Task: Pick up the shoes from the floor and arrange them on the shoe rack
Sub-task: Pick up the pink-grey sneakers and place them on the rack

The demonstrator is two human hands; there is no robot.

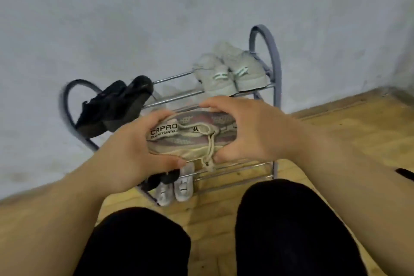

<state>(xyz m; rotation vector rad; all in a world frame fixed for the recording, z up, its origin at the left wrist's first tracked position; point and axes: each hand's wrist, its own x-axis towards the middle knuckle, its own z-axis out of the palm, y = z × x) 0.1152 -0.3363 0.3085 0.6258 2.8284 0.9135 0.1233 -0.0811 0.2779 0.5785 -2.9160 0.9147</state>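
Dark knees, beige laced shoe, printed lettering

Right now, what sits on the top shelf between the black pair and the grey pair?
Nothing: bare rails between black pair and grey pair, head view.

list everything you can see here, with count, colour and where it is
shoe rack: 1, grey-blue frame with shiny bars, against the wall
black shoes: 2, black, top tier, left end
grey shoes: 2, pale grey with mint stripes, top tier, right end
patterned shoe: 1 or a pressed pair, cannot tell, beige and pink with cream laces, held in front of the rack
white shoes: 2, white, small, lowest tier, left
dark thing: 1, black, beside the white shoes, mostly hidden
black object: 1, black, on the floor at the right edge
floor: wooden, tan
wall: grey
legs: 2, black trousers, bottom
left hand: grips the patterned shoe
right hand: grips the patterned shoe
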